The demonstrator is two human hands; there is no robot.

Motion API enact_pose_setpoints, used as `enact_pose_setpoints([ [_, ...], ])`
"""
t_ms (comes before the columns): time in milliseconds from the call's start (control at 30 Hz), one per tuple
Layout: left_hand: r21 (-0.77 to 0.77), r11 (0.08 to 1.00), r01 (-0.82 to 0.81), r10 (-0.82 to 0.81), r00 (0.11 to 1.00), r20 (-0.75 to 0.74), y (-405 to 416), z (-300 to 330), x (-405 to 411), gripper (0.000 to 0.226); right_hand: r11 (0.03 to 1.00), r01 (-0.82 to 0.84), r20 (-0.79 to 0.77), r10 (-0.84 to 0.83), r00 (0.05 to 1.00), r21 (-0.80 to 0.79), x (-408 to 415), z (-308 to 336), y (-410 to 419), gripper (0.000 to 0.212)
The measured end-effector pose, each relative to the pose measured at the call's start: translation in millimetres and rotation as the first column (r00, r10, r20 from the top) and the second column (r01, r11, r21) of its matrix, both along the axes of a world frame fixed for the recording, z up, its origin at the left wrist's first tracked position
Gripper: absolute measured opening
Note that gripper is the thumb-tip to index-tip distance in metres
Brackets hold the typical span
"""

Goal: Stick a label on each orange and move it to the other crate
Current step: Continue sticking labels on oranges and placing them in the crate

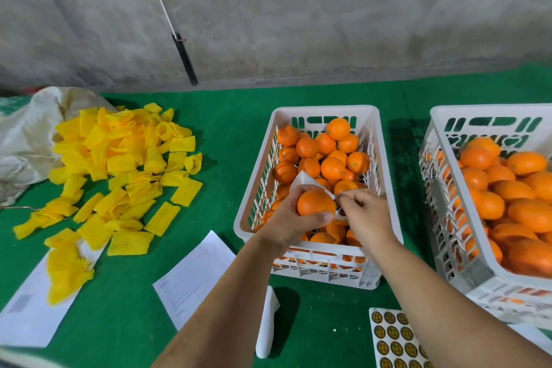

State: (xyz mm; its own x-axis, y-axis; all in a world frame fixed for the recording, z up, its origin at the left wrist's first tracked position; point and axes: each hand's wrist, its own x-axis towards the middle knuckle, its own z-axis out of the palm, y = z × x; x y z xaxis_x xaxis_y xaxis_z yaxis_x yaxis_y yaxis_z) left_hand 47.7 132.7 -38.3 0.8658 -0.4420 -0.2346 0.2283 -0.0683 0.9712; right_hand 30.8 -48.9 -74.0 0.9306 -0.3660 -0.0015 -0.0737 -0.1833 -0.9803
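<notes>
My left hand (294, 222) grips one orange (316, 202) above the near end of the middle white crate (313, 260), along with a white label sheet (304, 181) that sticks up behind the fruit. My right hand (366, 212) is right beside the orange, its fingertips pinching at the sheet's edge; whether a label is between them is hidden. The middle crate holds several oranges (331, 167). A second white crate (448, 218) at the right is also filled with oranges (519, 188). A sheet of round dark-and-gold labels (394, 337) lies at the front.
A pile of yellow foam net sleeves (119, 170) covers the left of the green table (227, 140), beside a white sack (30, 134). Two printed papers (194, 278) and a white backing strip (267, 323) lie near the front. A concrete wall stands behind.
</notes>
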Motion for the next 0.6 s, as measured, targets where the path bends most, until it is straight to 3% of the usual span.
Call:
enact_pose_setpoints([
  [133, 0.013, 1.000, 0.024, -0.024, 1.000, 0.013, 1.0, 1.3, -1.1, 0.065, 0.999, 0.041, -0.002, -0.041, 0.999, 0.010, 2.8, -5.3, -1.6, 0.019],
  [233, 0.002, 1.000, 0.030, -0.030, 1.000, 0.002, 1.4, 0.6, -0.5, 0.067, 0.995, 0.068, 0.001, -0.068, 0.998, -0.071, 1.2, -5.0, 0.2, 0.013],
  [367, -0.028, 0.999, 0.034, -0.035, 0.999, -0.005, 1.6, -0.7, 0.5, 0.067, 0.975, 0.068, 0.028, -0.064, 0.998, -0.209, -2.9, -0.3, 4.2, 0.023],
  [533, -0.014, 0.999, 0.030, -0.030, 1.000, 0.005, 2.0, -4.0, 1.2, 0.067, 0.977, 0.119, 0.013, -0.119, 0.993, -0.176, -1.8, 1.5, 3.4, 0.009],
  [600, -0.010, 0.999, 0.033, -0.032, 0.999, 0.019, 2.4, -5.4, 1.5, 0.064, 0.973, 0.130, 0.016, -0.129, 0.991, -0.189, -1.1, 1.1, 2.7, 0.019],
])
